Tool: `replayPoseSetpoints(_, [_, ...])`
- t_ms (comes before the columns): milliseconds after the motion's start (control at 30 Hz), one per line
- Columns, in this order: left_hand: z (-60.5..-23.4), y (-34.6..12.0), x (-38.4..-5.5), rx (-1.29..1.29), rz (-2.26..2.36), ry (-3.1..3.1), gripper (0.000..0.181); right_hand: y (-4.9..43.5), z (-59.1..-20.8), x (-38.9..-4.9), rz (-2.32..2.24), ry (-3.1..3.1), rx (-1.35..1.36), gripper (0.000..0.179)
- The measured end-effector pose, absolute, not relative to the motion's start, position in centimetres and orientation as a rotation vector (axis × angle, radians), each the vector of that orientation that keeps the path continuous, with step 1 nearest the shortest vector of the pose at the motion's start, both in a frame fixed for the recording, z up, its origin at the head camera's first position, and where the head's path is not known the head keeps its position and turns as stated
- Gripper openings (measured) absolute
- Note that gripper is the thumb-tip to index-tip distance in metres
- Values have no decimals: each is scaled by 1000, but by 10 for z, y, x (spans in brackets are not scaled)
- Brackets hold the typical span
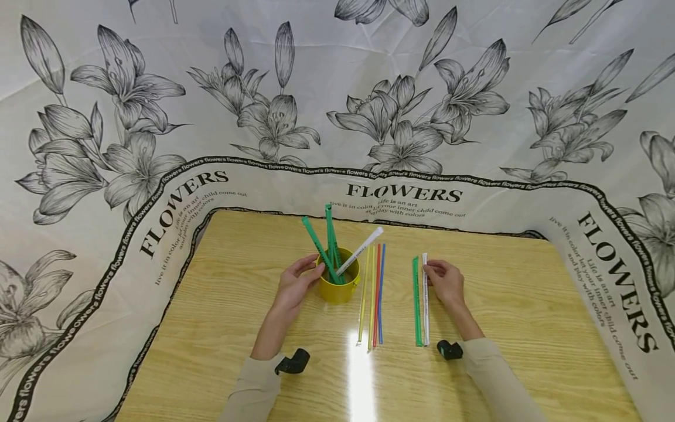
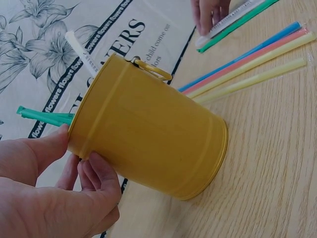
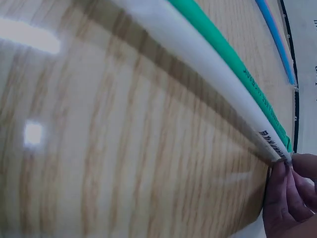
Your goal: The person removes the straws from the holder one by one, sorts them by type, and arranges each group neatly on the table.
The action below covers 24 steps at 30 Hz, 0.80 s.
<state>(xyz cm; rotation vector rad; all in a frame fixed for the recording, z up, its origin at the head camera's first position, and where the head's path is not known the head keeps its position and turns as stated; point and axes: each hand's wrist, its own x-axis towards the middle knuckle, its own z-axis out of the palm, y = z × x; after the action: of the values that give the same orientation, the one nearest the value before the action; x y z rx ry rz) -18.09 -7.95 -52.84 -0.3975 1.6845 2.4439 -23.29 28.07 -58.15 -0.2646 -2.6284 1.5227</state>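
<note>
My left hand (image 1: 292, 288) grips the rim of a small yellow metal bucket (image 1: 337, 294), with the thumb at the top edge and curled fingers against its side. Green paper-wrapped straws (image 1: 315, 243) and a white paper-wrapped straw (image 1: 362, 250) lean inside the bucket. To the right, my right hand (image 1: 447, 282) pinches the far end of another white wrapped straw (image 3: 218, 79) between thumb and fingers. A green wrapped straw (image 1: 417, 305) lies alongside that white one. In the left wrist view, the bucket hides most of the straws inside it.
Between the bucket and the right hand lie two yellow straws (image 1: 364, 299), a red straw (image 1: 377, 293) and a blue straw (image 1: 382, 296), side by side on the wooden table (image 1: 227, 363). A flower-printed cloth (image 1: 295, 193) hangs behind and around the table.
</note>
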Motion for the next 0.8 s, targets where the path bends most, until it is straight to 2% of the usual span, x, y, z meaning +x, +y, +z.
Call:
replayPoseSetpoints(533, [-528, -80, -182, -385, 2433, 1686, 41, 275, -578, -234, 1362, -2705, -250, 22])
replayPoseSetpoints(800, [-527, -79, -182, -401, 2412, 1713, 40, 275, -576, -234, 1343, -2743, -243, 25])
